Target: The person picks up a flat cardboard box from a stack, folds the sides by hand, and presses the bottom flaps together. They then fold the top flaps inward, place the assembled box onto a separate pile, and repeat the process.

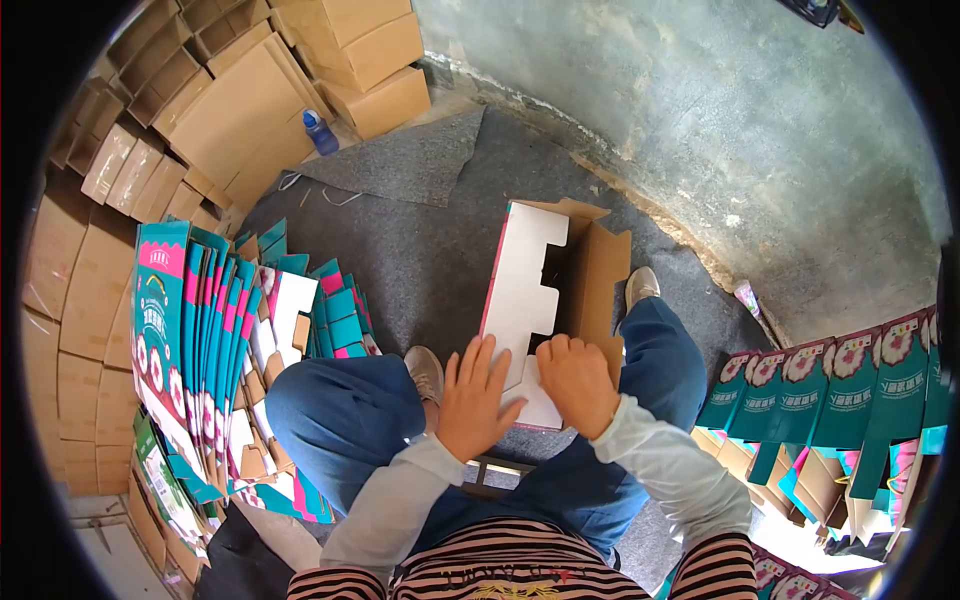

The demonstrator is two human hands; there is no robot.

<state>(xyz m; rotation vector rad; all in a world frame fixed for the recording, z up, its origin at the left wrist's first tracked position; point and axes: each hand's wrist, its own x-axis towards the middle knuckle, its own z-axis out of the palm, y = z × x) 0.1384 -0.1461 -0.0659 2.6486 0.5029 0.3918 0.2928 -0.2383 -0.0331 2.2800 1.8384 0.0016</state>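
A cardboard box [515, 305] stands between my knees, with a white notched side facing me on the left and brown inner walls on the right. Its dark inside shows through the gap. My left hand [474, 397] lies on the lower left of the white panel, fingers stretched out and thumb apart. Curled at the near right part of the opening, my right hand [578, 382] grips the box by the edge of the white panel; its fingertips are partly hidden.
Folded teal and pink printed cartons [190, 330] stand in a stack at left. More printed cartons [840, 385] line the right side. Brown boxes [375, 70] pile up at back left, near a blue bottle [320, 132]. A bare wall [700, 110] runs behind.
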